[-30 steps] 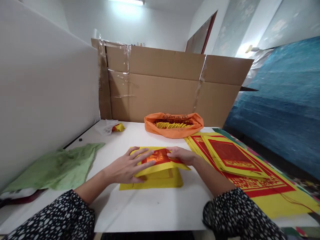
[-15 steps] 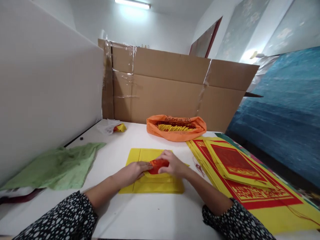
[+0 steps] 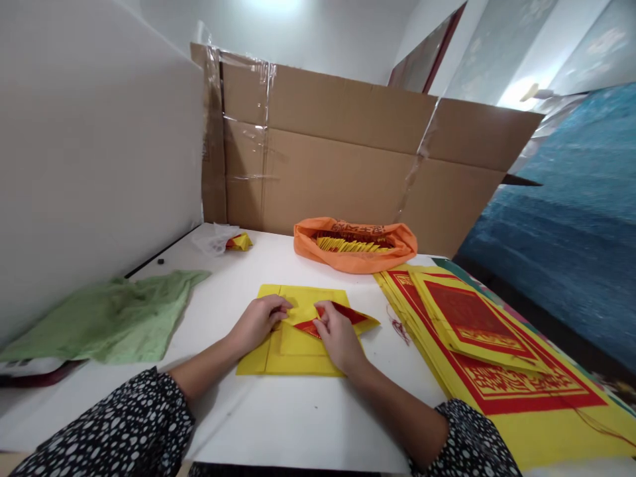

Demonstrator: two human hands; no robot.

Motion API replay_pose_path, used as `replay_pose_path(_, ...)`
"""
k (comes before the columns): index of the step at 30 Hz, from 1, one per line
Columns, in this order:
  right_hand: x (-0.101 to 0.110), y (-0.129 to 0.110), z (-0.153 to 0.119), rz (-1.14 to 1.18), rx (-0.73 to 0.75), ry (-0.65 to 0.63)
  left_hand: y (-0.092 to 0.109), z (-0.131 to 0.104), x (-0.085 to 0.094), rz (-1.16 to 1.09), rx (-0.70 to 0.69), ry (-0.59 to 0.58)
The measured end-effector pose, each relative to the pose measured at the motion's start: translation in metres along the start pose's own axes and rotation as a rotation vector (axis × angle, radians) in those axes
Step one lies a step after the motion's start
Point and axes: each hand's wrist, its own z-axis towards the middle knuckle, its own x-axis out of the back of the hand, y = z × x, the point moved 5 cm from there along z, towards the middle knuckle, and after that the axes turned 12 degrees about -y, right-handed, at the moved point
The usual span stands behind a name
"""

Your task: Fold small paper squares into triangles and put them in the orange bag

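Observation:
Yellow paper sheets [image 3: 298, 364] lie flat in the middle of the white table. On top of them is a folded red and yellow paper [image 3: 355, 317], its pointed end reaching past the sheets' right edge. My right hand [image 3: 336, 331] pinches this folded paper near its middle. At the left part of the sheets, my left hand [image 3: 263, 321] has its fingertips pressed together at the folded paper's left side; what they hold, if anything, is too small to tell.
An orange bag [image 3: 338, 263] of folded yellow and red papers stands at the back. Printed red and yellow sheets [image 3: 477, 331] are stacked at right. A green cloth [image 3: 114, 318] lies left, a plastic bag [image 3: 217, 240] behind it. Cardboard [image 3: 338, 165] walls the back.
The folded paper has turned and now shows a pointed end to the right. My left hand has moved up and left off the red part; my right hand has shifted lower. The view has tilted down slightly.

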Motion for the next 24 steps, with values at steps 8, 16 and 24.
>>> replay_pose_path(8, -0.006, -0.007, -0.001, -0.255, 0.008, -0.079, 0.006, -0.003, -0.009, 0.190, -0.081, -0.005)
replay_pose_path(16, -0.005, -0.006, 0.001, -0.285, 0.026, -0.082, 0.007, -0.004, -0.017, 0.339, -0.137, -0.043)
replay_pose_path(24, -0.010, -0.002, 0.002, -0.349, 0.033, -0.072, 0.007, -0.006, -0.019, 0.391, -0.125, -0.074)
